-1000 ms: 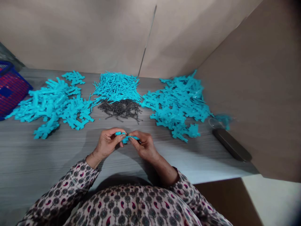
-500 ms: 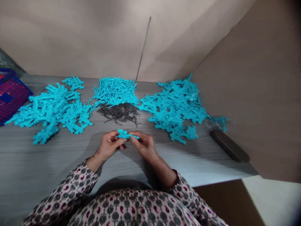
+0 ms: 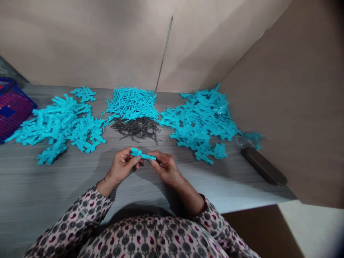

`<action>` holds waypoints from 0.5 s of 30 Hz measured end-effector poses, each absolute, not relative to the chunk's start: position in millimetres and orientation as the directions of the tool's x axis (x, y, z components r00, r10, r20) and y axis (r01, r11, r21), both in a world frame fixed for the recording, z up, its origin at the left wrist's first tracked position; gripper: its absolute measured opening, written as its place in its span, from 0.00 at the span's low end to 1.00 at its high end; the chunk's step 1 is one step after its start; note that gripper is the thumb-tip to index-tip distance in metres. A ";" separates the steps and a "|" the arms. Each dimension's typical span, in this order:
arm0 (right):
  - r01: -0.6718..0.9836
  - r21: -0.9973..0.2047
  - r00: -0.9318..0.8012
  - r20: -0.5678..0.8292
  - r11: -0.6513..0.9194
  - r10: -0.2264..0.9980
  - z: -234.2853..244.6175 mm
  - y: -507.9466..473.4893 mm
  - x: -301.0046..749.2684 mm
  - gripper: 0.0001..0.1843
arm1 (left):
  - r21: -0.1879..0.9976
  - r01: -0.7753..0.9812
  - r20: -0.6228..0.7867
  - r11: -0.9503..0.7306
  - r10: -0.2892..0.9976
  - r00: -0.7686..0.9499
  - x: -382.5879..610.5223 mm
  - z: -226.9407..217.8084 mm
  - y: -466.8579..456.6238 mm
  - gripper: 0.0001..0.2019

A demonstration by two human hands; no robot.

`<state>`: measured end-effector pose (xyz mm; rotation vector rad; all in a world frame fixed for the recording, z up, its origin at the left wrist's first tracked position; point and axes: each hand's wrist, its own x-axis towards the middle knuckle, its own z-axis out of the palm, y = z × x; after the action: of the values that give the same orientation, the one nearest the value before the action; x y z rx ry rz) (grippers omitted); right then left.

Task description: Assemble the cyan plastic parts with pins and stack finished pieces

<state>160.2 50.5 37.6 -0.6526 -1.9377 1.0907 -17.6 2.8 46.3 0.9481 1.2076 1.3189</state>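
Between my two hands is a small turquoise plastic piece (image 3: 145, 156), slim at its right end and wider with knobs at its left. My left hand (image 3: 122, 166) pinches the wider end between thumb and fingers. The slim end sits in the fingertips of my right hand (image 3: 165, 166), also closed. Just beyond the hands lies a heap of thin dark metal pieces (image 3: 137, 129). Behind that heap is a pile of thin turquoise sticks (image 3: 131, 104).
Chunky turquoise parts (image 3: 56, 122) are heaped on the left, flatter turquoise parts (image 3: 201, 122) on the right. A blue and red basket (image 3: 14, 107) stands at the far left. A dark elongated case (image 3: 264, 166) lies by the right panel (image 3: 295, 107). A board (image 3: 107, 43) closes the back.
Both hands have shifted slightly left with the turquoise piece. Its slim right end now shows more between the fingers. The piles look the same.
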 end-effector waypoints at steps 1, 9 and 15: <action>0.048 -0.869 -0.551 0.389 0.493 0.739 38.5 50.1 160.4 0.12 | 0.980 -0.184 -0.095 0.076 0.990 -0.100 -17.2 46.3 2.5 0.20; 0.047 -0.894 -0.589 0.335 0.445 0.736 40.2 46.4 157.4 0.14 | 0.987 -0.155 -0.051 0.035 0.994 -0.098 -17.1 49.2 1.3 0.17; 0.139 -0.827 -0.644 0.342 0.544 0.684 41.0 49.7 161.6 0.13 | 0.987 -0.158 -0.054 0.040 0.995 -0.084 -18.2 51.5 -0.1 0.17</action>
<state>161.6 49.7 41.0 -0.6608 -2.1156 1.0541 -18.2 -0.1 51.5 1.0161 1.1775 1.3077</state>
